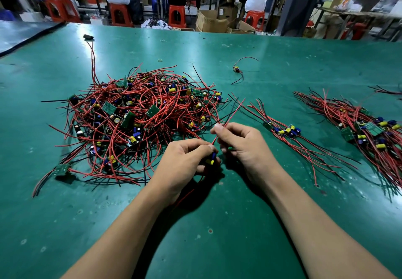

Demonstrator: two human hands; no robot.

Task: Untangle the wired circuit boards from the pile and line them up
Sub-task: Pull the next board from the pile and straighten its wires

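Observation:
A big tangled pile [139, 117] of small green circuit boards with red and black wires lies left of centre on the green table [217, 224]. My left hand [185, 159] grips one circuit board [212, 159] with blue and yellow parts, just in front of the pile's right edge. My right hand [241, 143] pinches that board's red wire [230, 117], which runs up and to the right. A small lined-up bundle [287, 130] lies right of my hands. A larger lined-up bundle [369, 130] sits at the far right.
One loose wired board [237, 69] lies behind the bundles. A small black part [88, 37] with a long red wire rests at the back left. Beyond the table's far edge are people on red stools [177, 16] and cardboard boxes [211, 23].

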